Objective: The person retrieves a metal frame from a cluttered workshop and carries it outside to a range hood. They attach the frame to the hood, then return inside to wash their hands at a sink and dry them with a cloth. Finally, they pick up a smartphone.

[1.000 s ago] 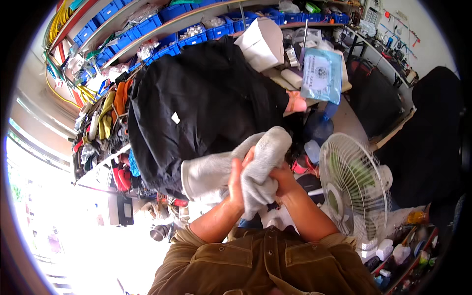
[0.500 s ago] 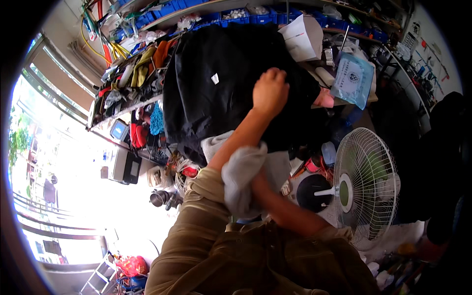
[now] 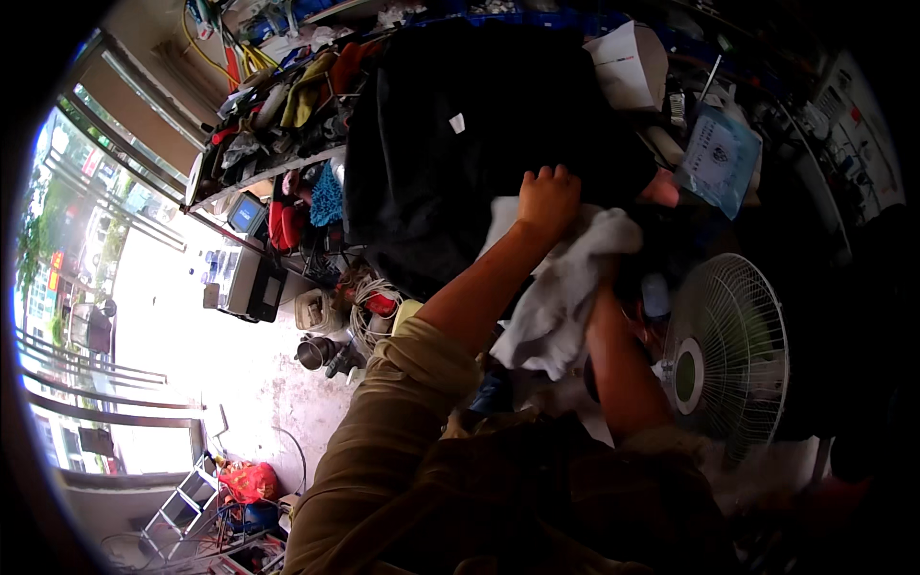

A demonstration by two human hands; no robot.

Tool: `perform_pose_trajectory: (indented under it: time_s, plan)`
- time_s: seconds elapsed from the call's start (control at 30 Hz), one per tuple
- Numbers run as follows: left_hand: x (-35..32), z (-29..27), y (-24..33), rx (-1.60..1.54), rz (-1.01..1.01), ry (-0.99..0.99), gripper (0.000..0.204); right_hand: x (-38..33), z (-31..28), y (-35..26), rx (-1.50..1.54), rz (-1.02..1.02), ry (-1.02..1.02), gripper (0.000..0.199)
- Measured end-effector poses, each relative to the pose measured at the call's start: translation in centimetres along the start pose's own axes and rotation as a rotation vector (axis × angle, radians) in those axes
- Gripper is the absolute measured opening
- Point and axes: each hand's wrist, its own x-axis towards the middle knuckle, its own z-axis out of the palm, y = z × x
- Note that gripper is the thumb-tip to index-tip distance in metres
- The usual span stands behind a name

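A large black garment (image 3: 450, 144) hangs spread in front of cluttered shelves. A pale grey cloth (image 3: 561, 297) droops below it, in front of my chest. My left hand (image 3: 548, 196) is raised in a closed fist at the cloth's top edge, pressed against the black garment and gripping the grey fabric. My right forearm (image 3: 618, 374) rises under the grey cloth. The right hand itself is covered by the fabric, so its fingers are hidden.
A white standing fan (image 3: 728, 355) is close on my right. A blue-printed plastic bag (image 3: 719, 158) and a white carton (image 3: 628, 67) sit up on the right. Shelves (image 3: 278, 115) hold tools and rags. Cable coils (image 3: 369, 302), a metal pot (image 3: 314, 353) and a red bag (image 3: 247, 479) lie on the floor.
My left hand left the bunched cloth, reached up onto the black garment, and now grips at the cloth's top edge. The grey cloth hangs longer. The view has swung to the left.
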Motion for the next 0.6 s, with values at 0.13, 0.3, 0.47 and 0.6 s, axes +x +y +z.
perform_pose_trajectory:
  time_s: [0.13, 0.3, 0.47, 0.6]
  plan:
    - [-1.0, -2.5, -0.8, 0.070, 0.036, -0.421, 0.026, -3.2, -5.2, -7.6, 0.484, -0.338, 0.170, 0.022]
    - [-3.6, -1.8, -0.8, 0.156, 0.126, -0.627, 0.028, -6.5, 2.1, -14.4, -0.043, -0.738, -0.445, 0.023]
    - [-5.7, -1.8, -1.3, 0.145, 0.186, -0.691, 0.029, -4.0, 3.7, -7.8, -0.188, -0.440, -0.503, 0.029]
    - [-5.1, -2.3, 0.2, 0.100, 0.331, -0.719, 0.031, -2.0, 2.5, 1.6, -0.180, -0.295, -0.318, 0.037]
